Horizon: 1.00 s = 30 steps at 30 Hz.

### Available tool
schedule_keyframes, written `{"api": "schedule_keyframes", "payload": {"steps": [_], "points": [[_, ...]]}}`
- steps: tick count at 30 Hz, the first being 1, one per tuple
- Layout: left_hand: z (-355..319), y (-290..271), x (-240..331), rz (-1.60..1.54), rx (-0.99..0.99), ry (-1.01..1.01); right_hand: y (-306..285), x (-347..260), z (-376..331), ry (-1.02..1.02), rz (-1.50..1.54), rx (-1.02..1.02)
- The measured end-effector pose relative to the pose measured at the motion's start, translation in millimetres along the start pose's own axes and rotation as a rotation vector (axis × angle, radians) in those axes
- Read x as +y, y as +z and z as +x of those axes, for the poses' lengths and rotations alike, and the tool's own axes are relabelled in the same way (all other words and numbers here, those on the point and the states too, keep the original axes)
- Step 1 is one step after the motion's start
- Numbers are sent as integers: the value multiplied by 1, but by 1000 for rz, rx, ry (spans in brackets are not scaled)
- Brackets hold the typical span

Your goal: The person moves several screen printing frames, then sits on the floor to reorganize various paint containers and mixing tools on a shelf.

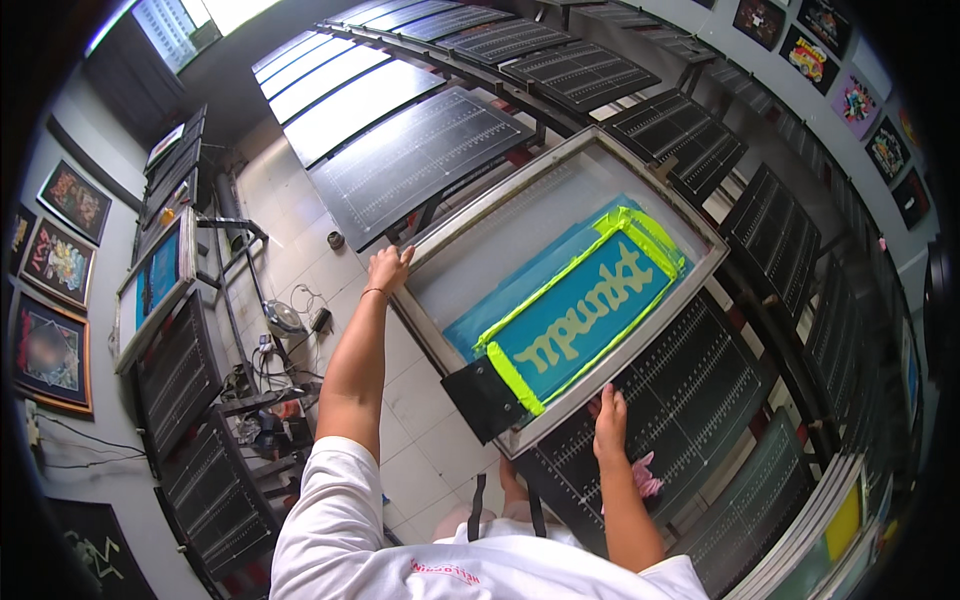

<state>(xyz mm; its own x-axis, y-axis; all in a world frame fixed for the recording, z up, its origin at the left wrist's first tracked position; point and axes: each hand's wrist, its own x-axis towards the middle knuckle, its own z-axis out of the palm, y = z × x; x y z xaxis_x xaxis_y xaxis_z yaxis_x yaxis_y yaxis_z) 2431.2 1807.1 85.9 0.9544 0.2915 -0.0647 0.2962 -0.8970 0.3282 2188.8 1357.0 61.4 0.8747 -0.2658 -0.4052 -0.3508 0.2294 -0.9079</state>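
A screen printing frame (565, 432) with a pale wooden-looking rim lies tilted in front of me. Its mesh carries a blue stencil (545, 378) with pale lettering. Bright yellow-green ink (515, 378) is heaped along both short ends of the stencil and in thin lines along its long sides. My left hand (388, 270) grips the frame's left edge, fingers curled over the rim. At the near right edge my right hand (611, 425) holds the rim, its fingertips at the top; its thumb is partly hidden. A black bracket (483, 400) sits at the frame's near left corner.
Black printing boards (690, 390) with white grid marks run beneath the frame and along both sides. A pink cloth or glove (647, 476) lies near my right forearm. Cables (270, 365) and a lamp-like fixture (285, 318) are at the left. Stacked frames (800, 540) stand at lower right.
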Motion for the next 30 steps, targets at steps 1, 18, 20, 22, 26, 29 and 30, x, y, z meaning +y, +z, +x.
{"api": "schedule_keyframes", "payload": {"steps": [1,18,20,22,26,29,30], "points": [[8,7,-4,14,-36,15,2,-1,4,46,64,-9],[-114,-53,-25,-396,-72,-374,41,-39,9,-69,-26,311],[-159,-70,-49,-486,-17,-443,58,-67,-6,-79,-65,270],[-206,-84,-82,-560,57,-532,79,-83,-11,-133,-150,181],[-307,-111,-154,-675,259,-759,152,-100,-15,-224,-153,-180],[-395,-119,-213,-744,513,-944,241,-77,1,-295,-257,-488],[-428,-129,-221,-769,596,-987,271,-66,7,-304,-280,-624]]}}
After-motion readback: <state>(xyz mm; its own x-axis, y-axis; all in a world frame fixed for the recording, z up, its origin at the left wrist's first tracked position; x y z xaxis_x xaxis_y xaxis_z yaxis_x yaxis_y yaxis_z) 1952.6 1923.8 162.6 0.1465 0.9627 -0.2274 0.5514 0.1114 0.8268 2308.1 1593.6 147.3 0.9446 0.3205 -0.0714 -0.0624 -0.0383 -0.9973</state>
